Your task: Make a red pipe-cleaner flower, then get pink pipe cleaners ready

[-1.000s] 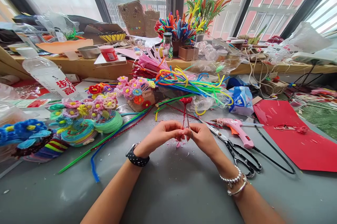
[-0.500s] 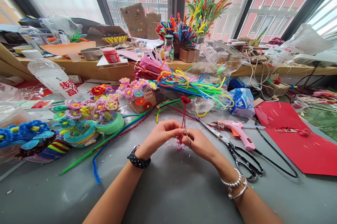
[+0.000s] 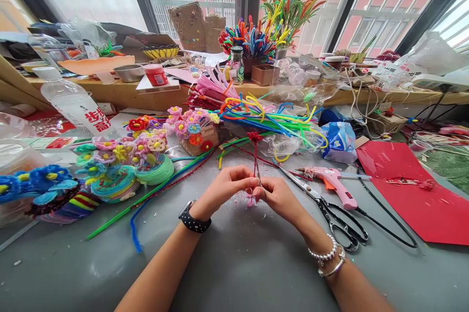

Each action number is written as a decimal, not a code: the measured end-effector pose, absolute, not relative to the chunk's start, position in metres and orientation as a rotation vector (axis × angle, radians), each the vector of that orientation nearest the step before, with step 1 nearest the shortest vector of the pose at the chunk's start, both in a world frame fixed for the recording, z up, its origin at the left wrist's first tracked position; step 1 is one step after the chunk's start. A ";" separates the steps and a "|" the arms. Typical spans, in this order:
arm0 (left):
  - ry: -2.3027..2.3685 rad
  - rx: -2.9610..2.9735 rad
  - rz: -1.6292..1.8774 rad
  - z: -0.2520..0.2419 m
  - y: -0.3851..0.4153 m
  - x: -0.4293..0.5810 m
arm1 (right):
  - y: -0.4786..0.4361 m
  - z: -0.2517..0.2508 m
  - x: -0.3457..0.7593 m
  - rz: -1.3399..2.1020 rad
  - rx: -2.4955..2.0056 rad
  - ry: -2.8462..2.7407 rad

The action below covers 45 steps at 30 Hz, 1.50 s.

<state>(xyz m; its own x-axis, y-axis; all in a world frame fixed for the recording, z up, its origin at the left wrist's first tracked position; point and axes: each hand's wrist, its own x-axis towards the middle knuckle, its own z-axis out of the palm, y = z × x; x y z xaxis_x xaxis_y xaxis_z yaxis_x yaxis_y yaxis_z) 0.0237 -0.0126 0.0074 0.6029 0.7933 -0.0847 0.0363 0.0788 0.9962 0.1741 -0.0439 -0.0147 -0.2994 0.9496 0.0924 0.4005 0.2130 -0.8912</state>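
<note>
Between the fingertips of my left hand (image 3: 234,186) is pinched the stem of a red pipe-cleaner flower (image 3: 254,137), its head upright above the fingers. My right hand (image 3: 279,196) is closed on small scissors (image 3: 259,175), whose thin blades point up right beside the red stem. Both hands meet at the middle of the grey table (image 3: 234,263). Just below the fingertips shows a small pink piece (image 3: 251,201), partly hidden. Pink and red fluff lies scattered around the hands.
Large black-handled scissors (image 3: 324,207) and a pink glue gun (image 3: 335,182) lie at the right, near red sheets (image 3: 414,195). Colourful flower pots (image 3: 156,170) and a bottle (image 3: 76,104) stand left. Bundled pipe cleaners (image 3: 271,119) lie behind the hands.
The view has shifted slightly. My right fingers have moved a little on the small scissors; both hands remain beside the red stem.
</note>
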 end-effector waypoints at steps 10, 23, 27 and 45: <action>0.772 1.410 0.638 0.007 -0.012 0.024 | -0.043 -0.014 0.177 1.027 -1.261 -1.810; 0.755 1.449 0.610 0.009 -0.013 0.026 | -0.043 -0.013 0.181 1.017 -1.260 -1.879; 0.775 1.437 0.616 0.009 -0.013 0.025 | -0.043 -0.015 0.180 1.025 -1.291 -1.916; 0.743 1.440 0.619 0.006 -0.012 0.024 | -0.044 -0.011 0.177 0.995 -1.362 -1.797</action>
